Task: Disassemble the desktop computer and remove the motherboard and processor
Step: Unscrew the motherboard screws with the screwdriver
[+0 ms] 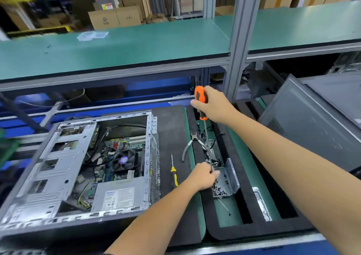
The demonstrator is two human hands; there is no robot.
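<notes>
Right hand: right hand (212, 106) is gripping the orange handle of the long screwdriver (201, 102), fingers wrapped fully around it, holding it almost upright.
Shaft: it is running down from this grip to the left hand, and its tip is hidden among the fingers.
Left hand: left hand (203, 175) is curling its fingers around the lower end of the shaft, right at the edge of the small metal screw box (227, 184); whether it is also pinching a screw, I cannot tell.
Screw box: it is lying just under and to the right of the left hand's grip, with small dark screws inside.
Computer case: computer case (82, 168) is lying open on its side, well to the left of both grips, nobody touching it.
Motherboard: motherboard (117, 157) is sitting inside the case, with the cooler fan (125, 160) on it.
Yellow screwdriver: yellow screwdriver (173, 173) is lying on the dark mat, just left of the left hand.
Pliers: pliers (192, 145) are lying between the two grips, slightly to the left.
</notes>
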